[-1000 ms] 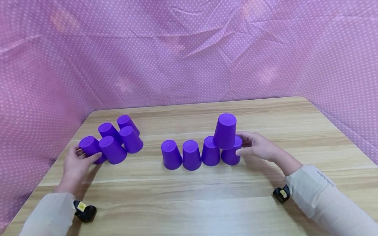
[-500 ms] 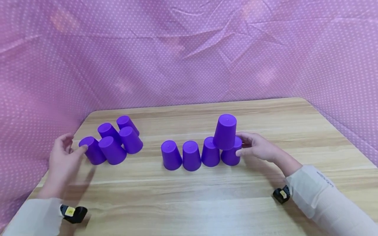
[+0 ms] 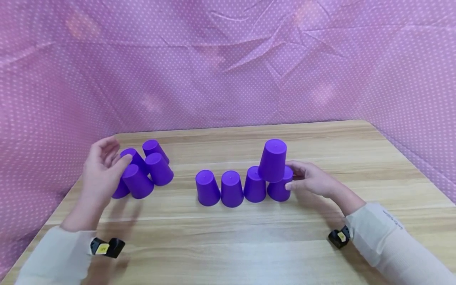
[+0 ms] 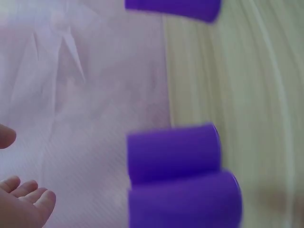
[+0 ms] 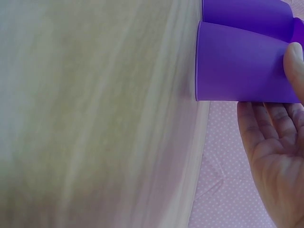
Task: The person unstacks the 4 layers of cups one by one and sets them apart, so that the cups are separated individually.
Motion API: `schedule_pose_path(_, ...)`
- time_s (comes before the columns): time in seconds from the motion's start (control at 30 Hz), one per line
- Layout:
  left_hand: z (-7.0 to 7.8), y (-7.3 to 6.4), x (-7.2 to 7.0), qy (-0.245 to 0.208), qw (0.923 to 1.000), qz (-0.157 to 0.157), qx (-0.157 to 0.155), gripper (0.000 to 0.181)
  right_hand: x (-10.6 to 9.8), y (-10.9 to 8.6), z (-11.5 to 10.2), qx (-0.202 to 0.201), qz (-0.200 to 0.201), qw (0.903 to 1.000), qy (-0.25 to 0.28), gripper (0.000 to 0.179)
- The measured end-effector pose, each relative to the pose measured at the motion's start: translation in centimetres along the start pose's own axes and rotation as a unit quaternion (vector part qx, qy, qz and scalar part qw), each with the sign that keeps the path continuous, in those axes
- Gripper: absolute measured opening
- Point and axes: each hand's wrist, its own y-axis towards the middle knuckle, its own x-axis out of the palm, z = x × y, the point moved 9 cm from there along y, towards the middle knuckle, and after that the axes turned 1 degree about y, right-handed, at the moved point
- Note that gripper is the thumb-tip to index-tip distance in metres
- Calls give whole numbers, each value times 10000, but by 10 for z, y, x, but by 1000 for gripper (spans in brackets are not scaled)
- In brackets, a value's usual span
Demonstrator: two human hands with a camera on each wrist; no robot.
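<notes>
The left hand (image 3: 102,174), now off the 5 left cups (image 3: 160,171), hovers loose and empty, leaving just the rightmost cup (image 3: 279,191) steadied, pinched by the right hand (image 3: 315,180).

A light brown wooden table (image 3: 249,257) with long wavy stripes and a round back right corner. On the left, a bunch of five purple cups (image 3: 139,186), all upside down and close together, the near left cup (image 3: 121,190) mostly hidden. Well apart from those, toward the right, a row of four more purple cups (image 3: 232,192), upside down too, the two on the right a tiny bit farther back. Soft shadows (image 3: 122,215) in front of the bunch.
</notes>
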Motion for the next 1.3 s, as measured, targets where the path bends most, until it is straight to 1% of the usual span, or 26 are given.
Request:
schedule_pose_path(0.1, 16, -4, 18, -103, 9992, -275, 281, 55, 1, 0, 0, -3, -1, 10000, 7, 61)
schedule_pose_path(0.23, 37, -10, 39, -202, 9966, -563, 562, 53, 0, 0, -1, -40, 31, 10000, -6, 61)
schedule_pose_path(0.37, 57, -17, 61, -3, 9929, -873, 810, 52, 0, -1, -1, -57, 61, 10000, -36, 61)
schedule_pose_path(0.47, 69, -24, 77, 91, 9887, -1140, 965, 52, 1, 0, -1, -57, 52, 10000, -34, 61)
schedule_pose_path(0.6, 81, -33, 97, -65, 9822, -1491, 1136, 51, 1, 0, -2, -52, 53, 10000, -26, 61)
schedule_pose_path(0.67, 84, -35, 107, -87, 9797, -1605, 1196, 51, 0, -1, -2, -37, 64, 10000, -24, 61)
schedule_pose_path(0.73, 86, -37, 116, -118, 9784, -1685, 1188, 51, 0, -1, -1, -14, 70, 10000, -33, 60)
schedule_pose_path(0.93, 85, -40, 144, -238, 9712, -2033, 1220, 53, -2, -1, -1, -6, 94, 9999, -57, 61)
schedule_pose_path(1.17, 85, -49, 178, -260, 9621, -2495, 1064, 50, -1, 0, -1, 9, 92, 9999, -85, 61)
schedule_pose_path(1.3, 80, -53, 195, -318, 9571, -2703, 992, 48, 0, 0, -2, 28, 94, 9999, -101, 61)
